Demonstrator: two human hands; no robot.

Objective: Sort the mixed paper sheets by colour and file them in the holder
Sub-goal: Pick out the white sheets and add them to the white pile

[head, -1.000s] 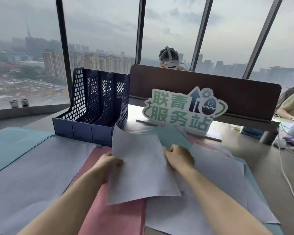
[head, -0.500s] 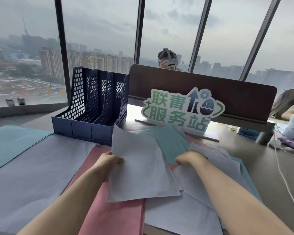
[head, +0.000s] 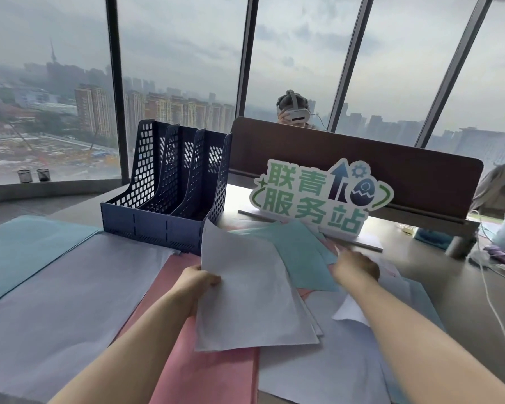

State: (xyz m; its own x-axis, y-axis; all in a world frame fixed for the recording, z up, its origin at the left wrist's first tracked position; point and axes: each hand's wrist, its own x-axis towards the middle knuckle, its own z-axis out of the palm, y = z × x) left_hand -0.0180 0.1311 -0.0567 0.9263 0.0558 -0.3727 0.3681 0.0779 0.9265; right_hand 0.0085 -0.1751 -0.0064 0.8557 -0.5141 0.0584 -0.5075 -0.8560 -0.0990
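Head view, left hand [head: 197, 282] pinching white sheets [head: 251, 298], right hand [head: 356, 268] blurred, grip unclear, on mixed pile [head: 327, 360]

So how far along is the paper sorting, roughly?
Partly done. Sorted stacks already lie on the desk: teal, white and pink. The left hand holds a white sheet, while the right hand reaches into the mixed pile, beside a teal sheet. That pile remains to be sorted, and the holder shows no paper yet.
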